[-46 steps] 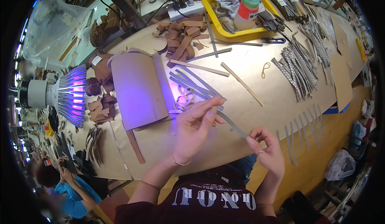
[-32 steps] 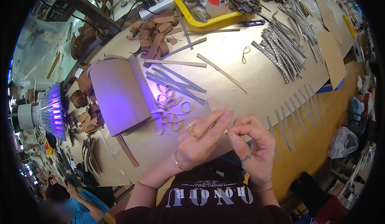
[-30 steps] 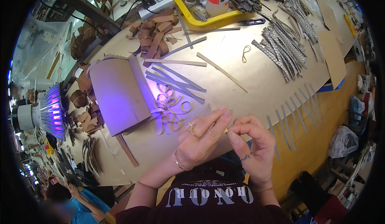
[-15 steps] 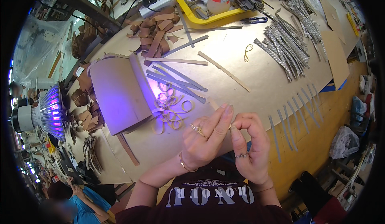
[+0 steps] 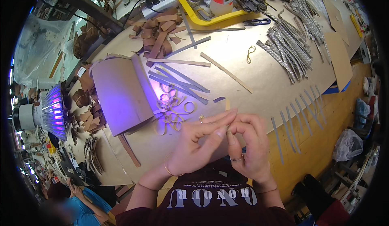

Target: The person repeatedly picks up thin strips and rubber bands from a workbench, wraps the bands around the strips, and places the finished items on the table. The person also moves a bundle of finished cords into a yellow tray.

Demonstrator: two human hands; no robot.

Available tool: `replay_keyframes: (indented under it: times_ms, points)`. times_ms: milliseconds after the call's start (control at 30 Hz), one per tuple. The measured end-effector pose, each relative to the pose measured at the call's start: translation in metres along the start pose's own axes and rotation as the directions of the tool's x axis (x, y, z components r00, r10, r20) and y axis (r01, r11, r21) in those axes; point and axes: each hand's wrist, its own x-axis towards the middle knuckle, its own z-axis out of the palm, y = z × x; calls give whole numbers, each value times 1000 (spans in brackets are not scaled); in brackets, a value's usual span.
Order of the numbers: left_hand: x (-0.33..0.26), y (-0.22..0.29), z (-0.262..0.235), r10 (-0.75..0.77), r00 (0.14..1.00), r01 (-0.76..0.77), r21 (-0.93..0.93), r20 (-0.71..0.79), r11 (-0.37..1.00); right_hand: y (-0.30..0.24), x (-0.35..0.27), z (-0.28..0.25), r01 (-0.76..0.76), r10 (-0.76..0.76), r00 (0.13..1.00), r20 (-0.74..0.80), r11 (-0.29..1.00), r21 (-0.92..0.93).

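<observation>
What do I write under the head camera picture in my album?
Left hand and right hand meet at a curled strip, with a lamp glowing purple to the left.

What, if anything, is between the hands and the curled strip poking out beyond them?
Nothing visible: the strip runs right up to the left hand, the right hand close beside; the rest is hidden.

We wear a dark maroon shirt (image 5: 168, 214) at six o'clock, white block lettering (image 5: 197, 197) across it, a thin bracelet (image 5: 167, 170), two rings (image 5: 236, 159).
</observation>
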Motion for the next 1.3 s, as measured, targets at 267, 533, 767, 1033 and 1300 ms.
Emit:
replay_keyframes:
  times_ms: [267,533,767,1033,1300]
  points:
    - [-9,7,1,202,930,-109,293,-308,950,5,-3,-11,29,-29,1000,-11,999,-44]
    - [-9,3,-6,83,991,-72,109,-103,991,4,0,-6,157,-156,988,17,984,-87]
    - [-5,5,-18,-315,949,290,-448,20,846,13,-3,-6,157,-146,983,-107,983,98]
    - [-8,-2,-5,-372,914,391,-587,159,709,15,1,-10,314,-316,949,-12,946,-81]
    - [-11,-29,-32,-577,812,280,-809,-87,517,23,-16,-40,258,-272,960,-62,782,567]
